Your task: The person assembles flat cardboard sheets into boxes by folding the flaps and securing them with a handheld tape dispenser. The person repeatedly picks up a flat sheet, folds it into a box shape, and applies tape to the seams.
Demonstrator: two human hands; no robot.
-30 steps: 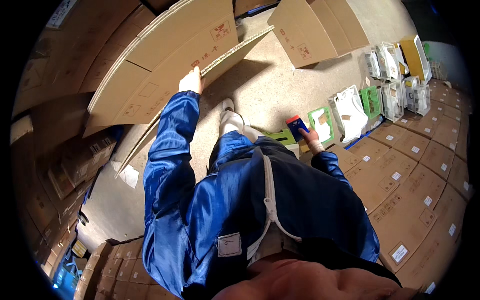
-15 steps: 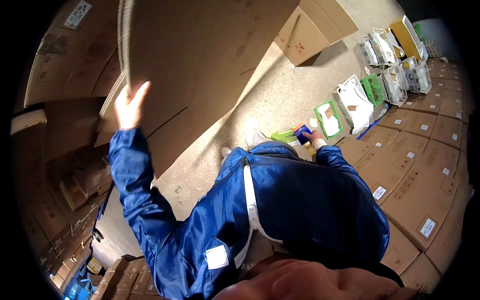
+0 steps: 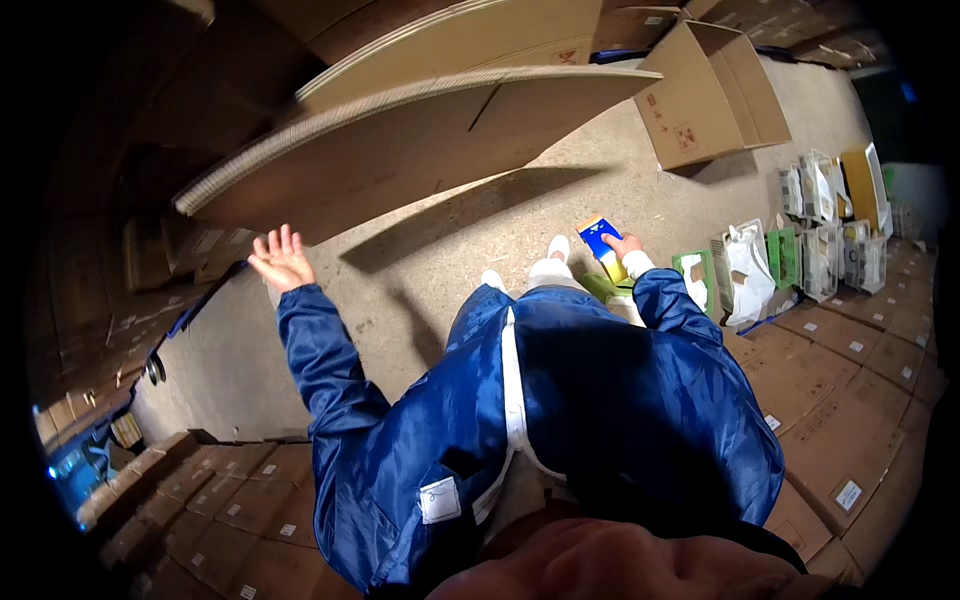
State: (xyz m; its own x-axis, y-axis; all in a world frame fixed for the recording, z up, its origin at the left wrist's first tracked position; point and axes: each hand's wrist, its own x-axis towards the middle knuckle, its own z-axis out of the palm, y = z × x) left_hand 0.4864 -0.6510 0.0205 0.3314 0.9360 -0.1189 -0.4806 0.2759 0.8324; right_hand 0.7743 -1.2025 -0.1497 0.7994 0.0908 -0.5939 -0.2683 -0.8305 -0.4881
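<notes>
Head view: left hand (image 3: 283, 265), spread and free, near cardboard sheet (image 3: 420, 155); right hand (image 3: 628, 247) grasps blue-and-yellow object (image 3: 602, 240).

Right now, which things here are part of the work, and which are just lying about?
In hand or close by:
- blue-and-yellow pack, held by the right hand
- flattened cardboard, near the open left hand

Apparently just lying about:
- open cardboard box
- baskets
- stacked cartons
</notes>
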